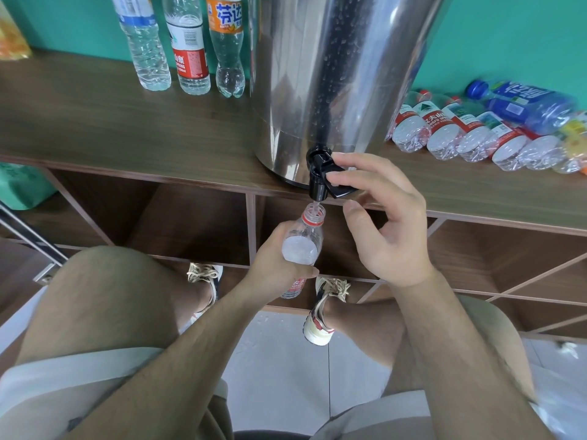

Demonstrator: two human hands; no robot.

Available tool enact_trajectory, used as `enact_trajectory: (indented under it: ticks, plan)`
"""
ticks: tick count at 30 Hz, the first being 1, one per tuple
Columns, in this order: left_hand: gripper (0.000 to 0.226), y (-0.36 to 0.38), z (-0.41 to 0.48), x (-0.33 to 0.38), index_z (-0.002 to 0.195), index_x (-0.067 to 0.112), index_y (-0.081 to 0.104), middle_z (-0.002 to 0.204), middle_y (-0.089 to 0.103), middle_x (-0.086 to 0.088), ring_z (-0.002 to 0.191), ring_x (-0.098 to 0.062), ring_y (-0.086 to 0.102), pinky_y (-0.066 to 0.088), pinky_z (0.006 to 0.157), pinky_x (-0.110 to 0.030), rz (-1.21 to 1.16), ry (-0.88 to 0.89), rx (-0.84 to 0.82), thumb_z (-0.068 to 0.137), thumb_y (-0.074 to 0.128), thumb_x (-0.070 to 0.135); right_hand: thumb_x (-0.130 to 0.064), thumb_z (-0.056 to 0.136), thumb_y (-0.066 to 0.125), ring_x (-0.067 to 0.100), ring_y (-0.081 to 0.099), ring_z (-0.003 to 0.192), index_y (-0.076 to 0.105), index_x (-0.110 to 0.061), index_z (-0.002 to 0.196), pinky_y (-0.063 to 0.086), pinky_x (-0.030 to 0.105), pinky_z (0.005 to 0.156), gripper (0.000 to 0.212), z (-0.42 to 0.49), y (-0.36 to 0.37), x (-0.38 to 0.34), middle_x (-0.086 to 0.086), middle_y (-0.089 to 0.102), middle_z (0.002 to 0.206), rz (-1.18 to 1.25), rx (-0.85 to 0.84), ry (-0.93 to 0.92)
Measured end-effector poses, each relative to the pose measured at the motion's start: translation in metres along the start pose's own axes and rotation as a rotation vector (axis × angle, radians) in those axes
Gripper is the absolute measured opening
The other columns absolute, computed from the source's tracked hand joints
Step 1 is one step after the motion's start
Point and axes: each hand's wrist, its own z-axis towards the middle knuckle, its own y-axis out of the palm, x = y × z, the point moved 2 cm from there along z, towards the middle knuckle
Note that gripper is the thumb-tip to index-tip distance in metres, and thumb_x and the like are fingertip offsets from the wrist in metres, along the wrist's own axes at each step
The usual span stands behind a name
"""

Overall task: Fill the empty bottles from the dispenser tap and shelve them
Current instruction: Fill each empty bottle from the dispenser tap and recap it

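Clear plastic, the bottle (303, 246) sits mouth-up right beneath the tap (318, 182) so the stream (315, 205) drops straight in; your left hand (274, 265) wraps its body to steady it, while your right hand (386, 223), fingers loosely spread, presses the lever (339, 187) down with one fingertip.

I see a teal wall (508, 42) at the back, with an orange packet (11, 36) at the far left edge. A green bag (22, 185) sits lower left. Below I make out a left sneaker (206, 281) and a right sneaker (320, 325), both with cream laces, and pale floor tiles (279, 385) flecked with wet drops.
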Motion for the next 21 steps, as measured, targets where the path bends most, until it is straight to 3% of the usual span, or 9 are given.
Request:
enact_trajectory:
  ticks: [10, 21]
  plan:
    - [0.082, 0.0004, -0.0017, 0.0022, 0.131, 0.040, 0.041, 0.127, 0.057, 0.009, 0.118, -0.019, 0.057, 0.052, 0.105, -0.043, -0.004, -0.008, -0.001, 0.073, 0.092, 0.011, 0.017, 0.083, 0.054, 0.026, 0.064, 0.125, 0.073, 0.002, 0.115, 0.051, 0.028, 0.092, 0.040, -0.0005, 0.0007, 0.0015, 0.016, 0.065, 0.133, 0.002, 0.005, -0.003]
    - [0.082, 0.0004, -0.0018, 0.0015, 0.133, 0.038, 0.043, 0.127, 0.057, 0.008, 0.117, -0.018, 0.057, 0.050, 0.099, -0.035, -0.019, -0.006, -0.002, 0.073, 0.091, 0.009, 0.018, 0.083, 0.054, 0.024, 0.065, 0.122, 0.073, 0.002, 0.115, 0.051, 0.025, 0.085, 0.040, -0.0004, 0.0007, 0.0005, 0.016, 0.065, 0.133, 0.010, 0.001, 0.000]
